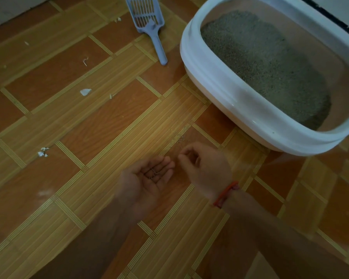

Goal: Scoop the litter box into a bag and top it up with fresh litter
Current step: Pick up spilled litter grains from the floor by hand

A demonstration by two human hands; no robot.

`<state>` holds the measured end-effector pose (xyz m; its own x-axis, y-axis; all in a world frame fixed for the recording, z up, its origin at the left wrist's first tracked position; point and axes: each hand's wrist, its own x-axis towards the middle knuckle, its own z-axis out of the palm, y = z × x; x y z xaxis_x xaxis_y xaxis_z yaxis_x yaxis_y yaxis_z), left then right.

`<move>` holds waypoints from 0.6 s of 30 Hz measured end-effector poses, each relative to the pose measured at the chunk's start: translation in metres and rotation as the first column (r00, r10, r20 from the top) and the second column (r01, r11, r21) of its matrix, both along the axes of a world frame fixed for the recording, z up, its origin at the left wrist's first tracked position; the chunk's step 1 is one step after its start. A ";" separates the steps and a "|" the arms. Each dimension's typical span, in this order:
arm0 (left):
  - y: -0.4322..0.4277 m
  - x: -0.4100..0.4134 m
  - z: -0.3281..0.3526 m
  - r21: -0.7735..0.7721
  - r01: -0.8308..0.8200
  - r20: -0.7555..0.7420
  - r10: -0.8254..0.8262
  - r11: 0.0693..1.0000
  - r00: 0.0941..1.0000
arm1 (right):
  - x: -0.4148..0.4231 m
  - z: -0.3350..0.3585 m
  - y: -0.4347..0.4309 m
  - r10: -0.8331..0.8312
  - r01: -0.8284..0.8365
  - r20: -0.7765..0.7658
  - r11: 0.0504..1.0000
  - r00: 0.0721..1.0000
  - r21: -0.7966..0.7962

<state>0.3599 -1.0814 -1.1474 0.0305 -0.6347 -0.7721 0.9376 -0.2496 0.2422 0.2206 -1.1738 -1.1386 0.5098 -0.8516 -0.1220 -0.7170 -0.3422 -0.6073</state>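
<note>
Far right we see the litter box (pixel 214 81), long axis far-left to near-right, scoop (pixel 147 19) handle pointing near; our left hand (pixel 143 179), grip open, cups litter grains (pixel 152 174); right hand (pixel 206 166) grip curled, contents unclear.

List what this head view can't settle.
All head view:
- Right hand: fingers curled and blurred, so whether they pinch anything is unclear.
- Dark grains in the open left hand: too small and blurred to count.
- White oval plastic litter box: far side cut off by the right edge.
- Blue-grey slotted plastic scoop: tip cut off by the top edge.
</note>
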 end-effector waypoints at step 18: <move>-0.003 -0.002 0.005 0.059 -0.068 0.003 0.068 0.996 0.998 | -0.002 -0.022 -0.038 0.024 -0.031 -0.195 0.999 0.980 -0.035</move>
